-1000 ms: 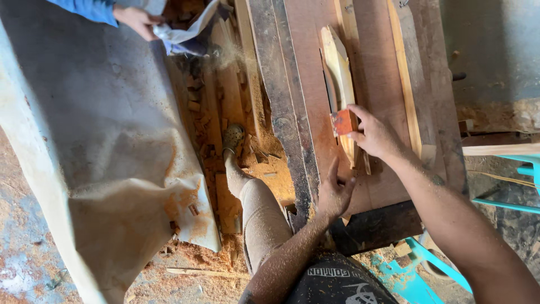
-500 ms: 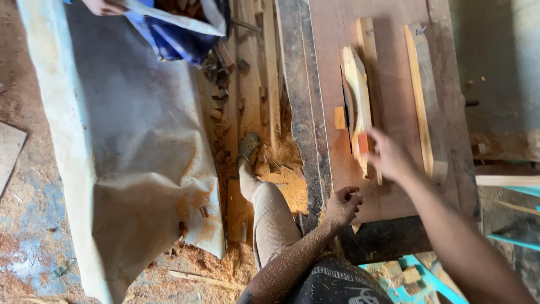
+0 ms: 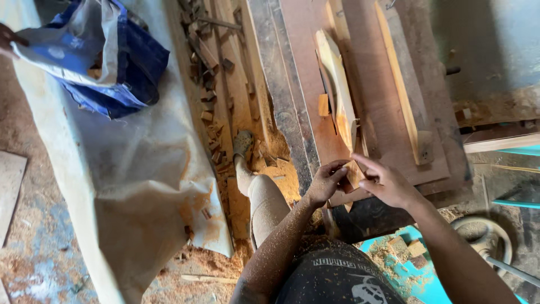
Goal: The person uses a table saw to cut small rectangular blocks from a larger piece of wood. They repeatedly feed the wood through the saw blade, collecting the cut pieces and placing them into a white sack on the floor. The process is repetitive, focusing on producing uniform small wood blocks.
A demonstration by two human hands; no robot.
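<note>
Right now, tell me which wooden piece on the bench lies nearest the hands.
The carved, curved piece: its near end almost meets both hands, unlike the straight slat further right.

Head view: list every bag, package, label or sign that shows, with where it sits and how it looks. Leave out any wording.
Blue and white sack: top left, soft and crumpled, mouth open, held at its edge by another person's hand.
Pale sheet: spread on the floor at left, beneath the sack, creased, stained orange with sawdust.
Printed shirt: bottom centre, dark with white print, dusted with sawdust.
No signs or screens show.
</note>
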